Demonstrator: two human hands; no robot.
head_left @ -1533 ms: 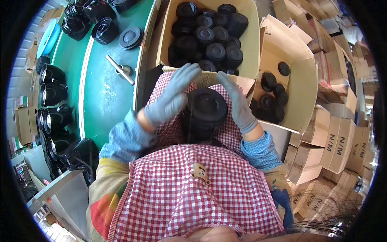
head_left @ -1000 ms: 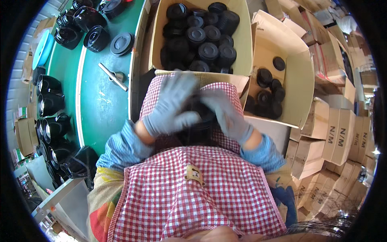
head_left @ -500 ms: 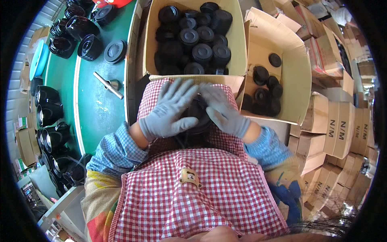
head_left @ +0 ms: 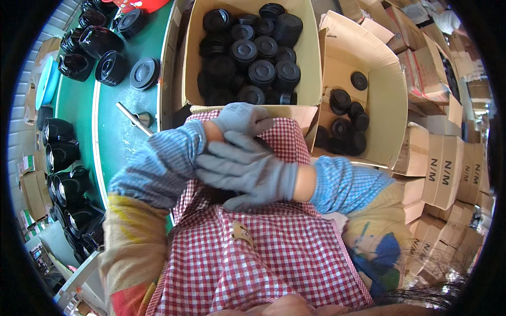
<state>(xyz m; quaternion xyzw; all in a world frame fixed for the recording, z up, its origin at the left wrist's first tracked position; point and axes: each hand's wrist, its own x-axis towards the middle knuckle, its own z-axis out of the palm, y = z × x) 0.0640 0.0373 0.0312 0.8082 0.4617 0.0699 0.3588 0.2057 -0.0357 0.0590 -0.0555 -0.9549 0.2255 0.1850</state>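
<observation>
Covering a dark part, mostly hidden, on the checked apron | right hand flat, fingers leftward, nearer | left hand curled just beyond; grip: cannot tell

A small factory or packing workshop, seen from above a seated worker.

Beyond the gloved fingers, an open cardboard box is heaped with identical round black plastic caps; a second carton to their right holds more. Further right stand stacks of flat printed cartons. To the left of the fingers runs a long green work surface lined with rows of glossy black moulded parts and a metal hand tool. The worker wears a red checked apron and blue sleeve covers.
</observation>
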